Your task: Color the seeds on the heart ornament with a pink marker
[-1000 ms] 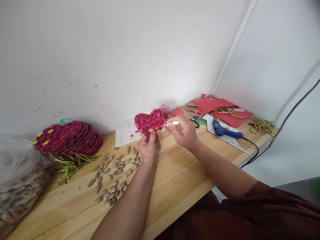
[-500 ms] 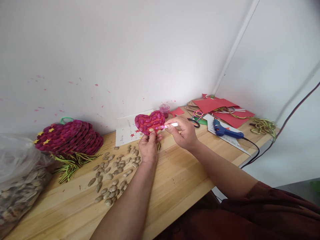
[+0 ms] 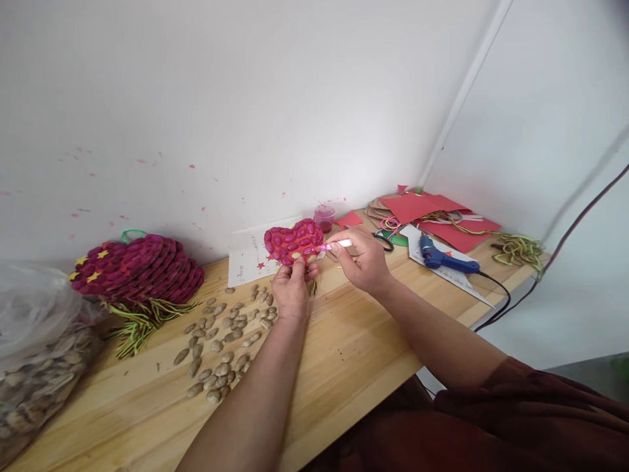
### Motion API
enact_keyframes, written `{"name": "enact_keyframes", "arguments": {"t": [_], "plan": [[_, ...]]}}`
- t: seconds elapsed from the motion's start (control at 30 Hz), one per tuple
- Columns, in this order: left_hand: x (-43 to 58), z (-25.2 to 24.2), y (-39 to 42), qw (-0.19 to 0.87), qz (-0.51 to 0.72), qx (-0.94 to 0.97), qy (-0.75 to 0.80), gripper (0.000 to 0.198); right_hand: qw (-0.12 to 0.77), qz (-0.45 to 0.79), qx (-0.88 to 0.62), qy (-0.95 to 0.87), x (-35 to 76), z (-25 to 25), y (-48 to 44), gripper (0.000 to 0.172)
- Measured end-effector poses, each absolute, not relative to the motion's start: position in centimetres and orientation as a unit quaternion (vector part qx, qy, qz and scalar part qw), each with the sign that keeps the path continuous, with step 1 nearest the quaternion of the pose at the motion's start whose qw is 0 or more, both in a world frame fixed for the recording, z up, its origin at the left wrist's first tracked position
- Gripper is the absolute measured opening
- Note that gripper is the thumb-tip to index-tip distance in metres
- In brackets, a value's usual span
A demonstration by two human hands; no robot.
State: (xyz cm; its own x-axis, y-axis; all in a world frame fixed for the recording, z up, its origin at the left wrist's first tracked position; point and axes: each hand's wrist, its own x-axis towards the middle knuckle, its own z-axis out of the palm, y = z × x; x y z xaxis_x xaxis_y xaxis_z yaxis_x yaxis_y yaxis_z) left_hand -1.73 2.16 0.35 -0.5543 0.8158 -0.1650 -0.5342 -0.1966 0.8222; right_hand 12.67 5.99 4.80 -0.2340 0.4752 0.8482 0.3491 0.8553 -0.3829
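Note:
My left hand (image 3: 291, 290) grips the lower edge of a red heart (image 3: 289, 241) covered with peanuts painted magenta. Near my thumb a few peanuts are still pale. In my right hand (image 3: 362, 260) is a slim paintbrush (image 3: 341, 244) with a white handle, pinched between thumb and fingers. Its pink-stained tip touches the heart's lower right side. Just behind the heart stands a small clear cup (image 3: 324, 217) of magenta paint. Under and behind the heart lies a white sheet (image 3: 240, 261) with small star cutouts on it.
Loose peanuts (image 3: 221, 370) are scattered left of my forearm. Farther left are a stack of magenta hearts (image 3: 142, 269) with green cords and a plastic bag of peanuts (image 3: 44, 387). At right lie red paper (image 3: 413, 206), a blue glue gun (image 3: 449, 261) with its cable, and tangled cord (image 3: 518, 252).
The brush tip has shifted slightly on the heart's lower right. The heart tilts a little differently, and both hands keep their holds.

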Motion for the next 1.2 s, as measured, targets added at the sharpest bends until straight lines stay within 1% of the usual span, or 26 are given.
{"name": "enact_keyframes", "arguments": {"t": [0.17,0.4,0.8,0.93,1.1,1.2], "plan": [[-1.83,0.29,2.19,0.452,0.757,0.154,0.447,0.039,0.561,0.057,-0.243,-0.789,12.62,4.8,5.91,0.014],[-1.8,0.22,2.19,0.448,0.761,0.158,0.442,0.043,0.564,0.053,-0.259,-0.782,12.65,4.79,6.02,0.014],[-1.75,0.08,2.27,0.442,0.764,0.163,0.44,0.042,0.561,0.048,-0.251,-0.787,12.56,4.77,5.99,0.014],[-1.74,0.26,2.16,0.449,0.761,0.156,0.442,0.04,0.567,0.048,-0.264,-0.779,12.6,4.83,5.9,0.013],[-1.76,0.4,2.08,0.453,0.758,0.156,0.443,0.038,0.55,0.047,-0.236,-0.8,12.45,4.96,5.63,0.012],[-1.75,0.42,2.12,0.452,0.759,0.154,0.443,0.037,0.556,0.038,-0.243,-0.794,12.48,4.88,5.79,0.011]]}}
